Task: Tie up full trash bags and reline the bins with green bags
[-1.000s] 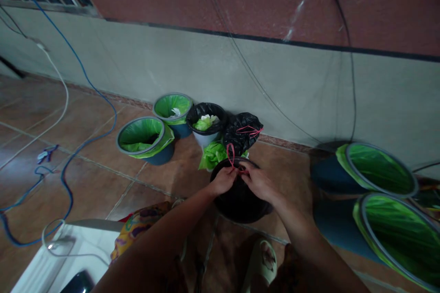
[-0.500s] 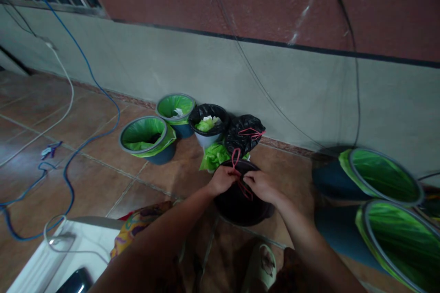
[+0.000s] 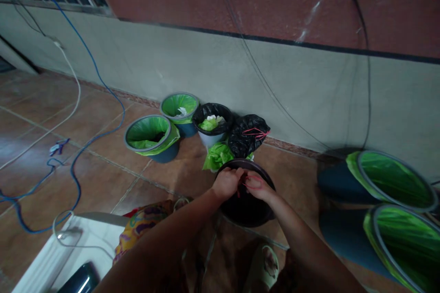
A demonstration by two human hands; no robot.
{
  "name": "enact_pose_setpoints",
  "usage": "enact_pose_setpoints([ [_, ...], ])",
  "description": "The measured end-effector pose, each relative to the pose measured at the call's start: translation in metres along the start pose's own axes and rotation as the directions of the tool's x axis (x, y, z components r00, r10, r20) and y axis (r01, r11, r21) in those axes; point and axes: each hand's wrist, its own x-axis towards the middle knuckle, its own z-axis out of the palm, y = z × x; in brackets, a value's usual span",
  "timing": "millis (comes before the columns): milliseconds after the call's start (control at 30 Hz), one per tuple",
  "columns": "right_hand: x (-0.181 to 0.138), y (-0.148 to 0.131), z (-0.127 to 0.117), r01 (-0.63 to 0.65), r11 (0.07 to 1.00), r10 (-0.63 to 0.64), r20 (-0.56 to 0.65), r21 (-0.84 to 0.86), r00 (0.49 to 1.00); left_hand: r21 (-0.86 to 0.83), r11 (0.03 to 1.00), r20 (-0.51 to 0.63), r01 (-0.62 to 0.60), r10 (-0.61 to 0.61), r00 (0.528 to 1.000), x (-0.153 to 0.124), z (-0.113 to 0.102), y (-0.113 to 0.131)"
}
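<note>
A dark bin with a black bag liner (image 3: 248,206) stands on the tiled floor right in front of me. Over its open top my left hand (image 3: 227,184) is closed around the bag's red drawstring (image 3: 248,184). My right hand (image 3: 258,186) pinches the same red drawstring beside it, the cord running across its fingers. Both hands meet over the middle of the bin's rim.
Behind the bin lie a tied black bag with red strings (image 3: 248,133) and a crumpled green bag (image 3: 217,155). Two green-lined bins (image 3: 151,135) (image 3: 180,106) and a black-lined grey bin (image 3: 212,123) stand by the wall. Two larger green-lined bins (image 3: 392,179) (image 3: 405,238) stand at right. Blue and white cables (image 3: 72,165) cross the floor at left.
The red drawstring loop that stood up above the bin has been pulled down between my hands. My hands have drawn closer together over the bin.
</note>
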Motion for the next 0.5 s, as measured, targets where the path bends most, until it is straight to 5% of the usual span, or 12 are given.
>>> enact_pose_setpoints([
  [267, 0.0023, -0.0035, 0.0074, -0.152, 0.911, 0.148, 0.041, 0.383, 0.988, 0.171, 0.982, -0.190, -0.075, 0.108, 0.976, -0.0047, 0.0036, -0.0039],
  [500, 0.0016, -0.0031, 0.0064, -0.176, 0.861, 0.195, 0.010, 0.477, 0.981, 0.126, 0.991, -0.177, -0.038, 0.060, 0.982, -0.0045, 0.0027, -0.0015],
])
